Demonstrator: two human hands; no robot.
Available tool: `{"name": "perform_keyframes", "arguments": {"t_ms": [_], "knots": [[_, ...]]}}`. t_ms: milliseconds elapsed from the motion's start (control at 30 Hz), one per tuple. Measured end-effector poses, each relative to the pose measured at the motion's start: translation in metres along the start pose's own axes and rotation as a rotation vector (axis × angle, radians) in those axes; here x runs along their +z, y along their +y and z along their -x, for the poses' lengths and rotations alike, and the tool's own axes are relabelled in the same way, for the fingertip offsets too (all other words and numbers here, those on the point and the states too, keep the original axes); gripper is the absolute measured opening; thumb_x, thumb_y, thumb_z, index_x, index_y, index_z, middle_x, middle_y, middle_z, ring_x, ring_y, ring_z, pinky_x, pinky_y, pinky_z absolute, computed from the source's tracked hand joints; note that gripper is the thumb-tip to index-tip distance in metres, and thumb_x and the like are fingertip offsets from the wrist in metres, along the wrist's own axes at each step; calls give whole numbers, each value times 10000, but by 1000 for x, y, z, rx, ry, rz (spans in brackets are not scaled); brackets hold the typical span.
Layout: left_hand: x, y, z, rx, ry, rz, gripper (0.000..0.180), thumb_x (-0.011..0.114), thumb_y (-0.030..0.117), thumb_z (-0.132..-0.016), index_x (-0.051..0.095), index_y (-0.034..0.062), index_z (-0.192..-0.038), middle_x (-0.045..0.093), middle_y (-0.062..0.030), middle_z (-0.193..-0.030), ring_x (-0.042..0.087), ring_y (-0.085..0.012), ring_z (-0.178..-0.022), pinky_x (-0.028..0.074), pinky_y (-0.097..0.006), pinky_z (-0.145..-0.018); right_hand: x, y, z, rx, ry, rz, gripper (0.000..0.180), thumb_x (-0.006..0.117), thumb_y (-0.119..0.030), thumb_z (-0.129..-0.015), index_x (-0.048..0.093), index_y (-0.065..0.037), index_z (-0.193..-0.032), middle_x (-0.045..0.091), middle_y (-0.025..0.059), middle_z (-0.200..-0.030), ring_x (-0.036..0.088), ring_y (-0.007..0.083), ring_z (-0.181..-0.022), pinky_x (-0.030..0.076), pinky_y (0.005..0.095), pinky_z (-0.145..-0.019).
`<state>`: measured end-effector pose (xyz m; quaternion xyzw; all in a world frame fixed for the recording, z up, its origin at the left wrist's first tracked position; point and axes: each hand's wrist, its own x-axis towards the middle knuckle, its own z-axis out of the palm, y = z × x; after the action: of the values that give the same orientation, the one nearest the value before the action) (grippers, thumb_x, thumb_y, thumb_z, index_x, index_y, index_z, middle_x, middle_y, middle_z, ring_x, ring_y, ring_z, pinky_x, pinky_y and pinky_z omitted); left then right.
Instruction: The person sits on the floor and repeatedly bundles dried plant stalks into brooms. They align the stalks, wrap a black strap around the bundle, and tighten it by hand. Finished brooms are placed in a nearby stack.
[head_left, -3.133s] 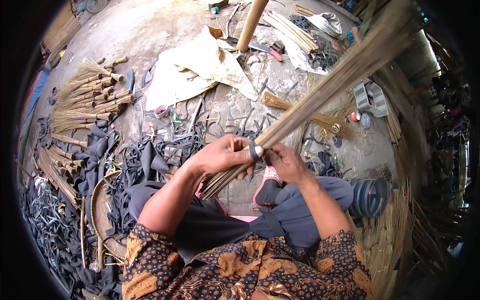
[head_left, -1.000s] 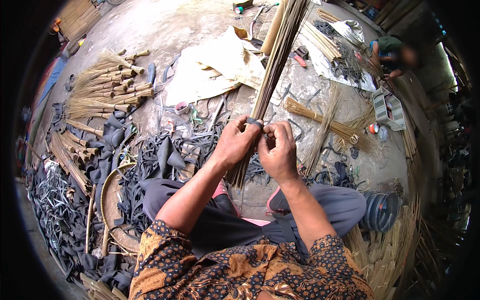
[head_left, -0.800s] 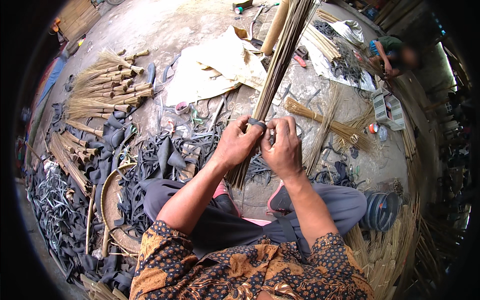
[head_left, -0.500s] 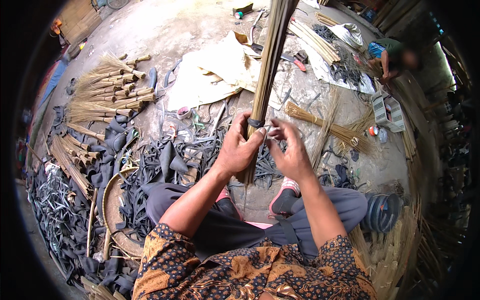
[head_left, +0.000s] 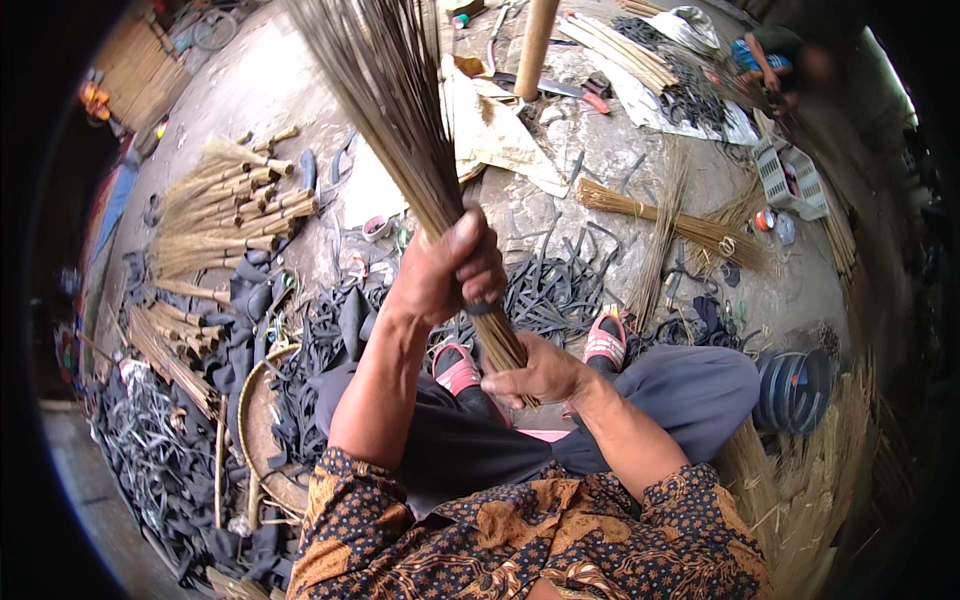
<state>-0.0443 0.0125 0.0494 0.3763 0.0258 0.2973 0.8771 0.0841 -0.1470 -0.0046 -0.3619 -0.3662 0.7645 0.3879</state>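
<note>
A stick broom (head_left: 395,130) of thin brown sticks slants across the middle, its spread tips toward the far left and its cut butt end near my lap. A black rubber band (head_left: 482,308) circles it close to the butt. My left hand (head_left: 448,268) is wrapped round the sticks just above that band. Lower down, my right hand (head_left: 545,370) grips the butt end, its thumb lying across the sticks. Black rubber strips (head_left: 560,300) lie on the ground beyond my feet.
Finished small brooms (head_left: 225,200) lie stacked at left, beside heaps of black rubber scraps (head_left: 150,440) and a round woven tray (head_left: 250,420). Ahead stand a wooden post (head_left: 537,50) and a knife (head_left: 565,88). A white crate (head_left: 790,180) is at right; another person (head_left: 765,60) works beyond.
The broom has tilted, its tips swinging left. My left hand has closed higher round the sticks, and my right hand has moved from beside the band down to the butt end.
</note>
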Motion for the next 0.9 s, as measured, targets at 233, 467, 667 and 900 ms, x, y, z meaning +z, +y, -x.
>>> {"name": "perform_keyframes", "arguments": {"t_ms": [233,467,667,900], "knots": [[28,28,-16,90,200,-89,351,690,387,-1018,526,106,-888,406,24,-610,440,-110,-481,410,-289,-467,-31,-5,26,-125,60,634,610,808,-501,-887,619,26,-1132,676,156,-988,687,267,-896,560,393,-808],[16,19,-111,352,670,-504,269,774,230,-982,585,113,-831,487,25,-647,486,-102,-555,456,-291,-573,-79,-81,128,-271,959,993,661,748,-360,-973,518,6,-1474,669,224,-1333,705,322,-1158,566,422,-971],[-22,-36,-197,394,549,-846,366,816,332,-950,649,85,-738,589,33,-648,519,-47,-569,398,-237,-529,-101,-83,139,-120,1125,970,513,739,-192,-959,571,5,-1402,728,182,-1136,730,265,-888,575,399,-807],[-187,-205,-228,132,594,-859,386,747,249,-1010,603,96,-686,528,56,-689,443,-51,-678,412,-261,-619,-110,-92,154,-27,1039,1019,511,749,-154,-916,579,7,-1370,733,177,-1116,710,308,-915,553,437,-835]]}}
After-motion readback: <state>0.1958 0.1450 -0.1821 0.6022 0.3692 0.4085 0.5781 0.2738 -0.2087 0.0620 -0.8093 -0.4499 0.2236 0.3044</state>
